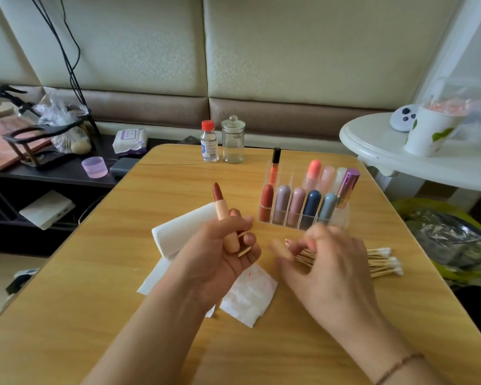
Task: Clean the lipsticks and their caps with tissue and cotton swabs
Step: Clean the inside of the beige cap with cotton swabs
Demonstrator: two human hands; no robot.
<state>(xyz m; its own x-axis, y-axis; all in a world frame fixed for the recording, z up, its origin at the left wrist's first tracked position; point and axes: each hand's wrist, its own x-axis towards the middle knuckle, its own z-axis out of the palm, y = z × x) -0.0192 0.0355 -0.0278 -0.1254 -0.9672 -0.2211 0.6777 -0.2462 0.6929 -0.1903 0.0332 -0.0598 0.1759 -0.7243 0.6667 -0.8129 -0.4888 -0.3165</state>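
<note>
My left hand (pixel 220 245) grips an open lipstick (pixel 223 212) with a beige tube and a dark red bullet that points up and away. My right hand (pixel 322 254) is blurred over a pile of wooden cotton swabs (pixel 383 262), its fingers curled at the near ends of the sticks; whether it holds one I cannot tell. A folded white tissue (pixel 178 232) lies under my left hand, and a used tissue with red marks (pixel 250 295) lies in front of it. A clear organizer (pixel 303 215) holds several capped lipsticks.
A small bottle with a red cap (pixel 209 141) and a lidded glass jar (pixel 233 140) stand at the far edge of the wooden table (pixel 95 301). A white round table (pixel 386 151) with a paper cup is at the right; a cluttered low shelf is at the left.
</note>
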